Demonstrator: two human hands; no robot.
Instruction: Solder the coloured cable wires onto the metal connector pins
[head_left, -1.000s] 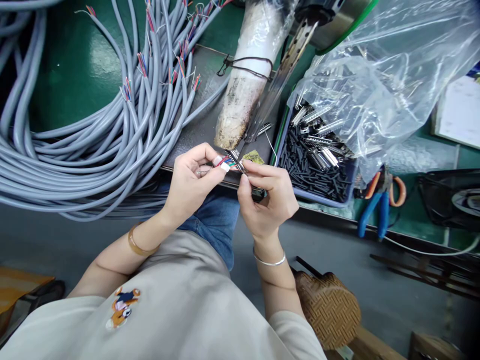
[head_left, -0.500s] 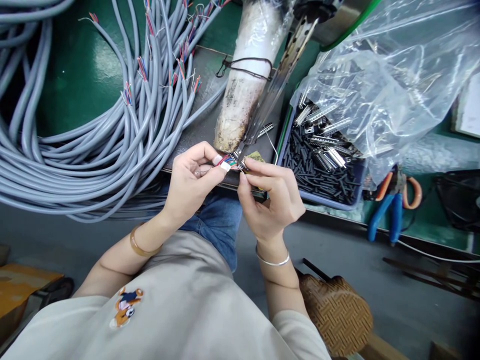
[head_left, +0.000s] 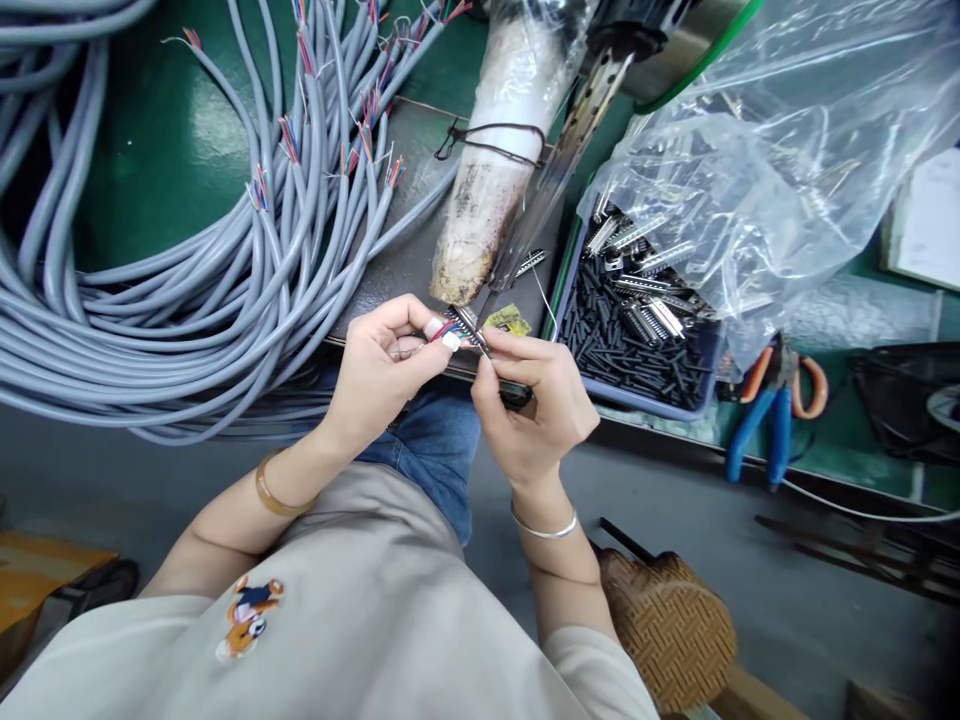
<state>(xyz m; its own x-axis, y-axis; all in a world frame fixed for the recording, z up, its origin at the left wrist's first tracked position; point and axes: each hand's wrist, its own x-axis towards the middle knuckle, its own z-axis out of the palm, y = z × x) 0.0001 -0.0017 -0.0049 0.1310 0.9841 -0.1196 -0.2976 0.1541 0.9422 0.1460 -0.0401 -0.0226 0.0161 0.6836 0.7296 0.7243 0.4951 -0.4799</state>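
Observation:
My left hand (head_left: 390,352) is closed, thumb and index finger pinching thin coloured wires (head_left: 450,329) of a grey cable. Right beside them lies a metal multi-pin connector (head_left: 466,324), slanting down to the right. The fingertips of my right hand (head_left: 534,385) pinch at its lower right end; whether they also hold a wire is too small to tell. A soldering iron (head_left: 531,215) points down from above, with its tip at the connector. Just behind my right fingers is a yellow sponge (head_left: 508,320).
Grey cables (head_left: 247,330) with stripped ends fill the left. A white wrapped cylinder (head_left: 480,190) stands beside the iron. Another connector (head_left: 531,262) lies behind the sponge. To the right are a blue bin (head_left: 645,402) of black tubes and connectors, a plastic bag (head_left: 772,190) and pliers (head_left: 776,410).
The connector now shows more fully between my hands, its row of pins slanting. My right hand has shifted slightly left, and my left hand keeps its pinch on the wires.

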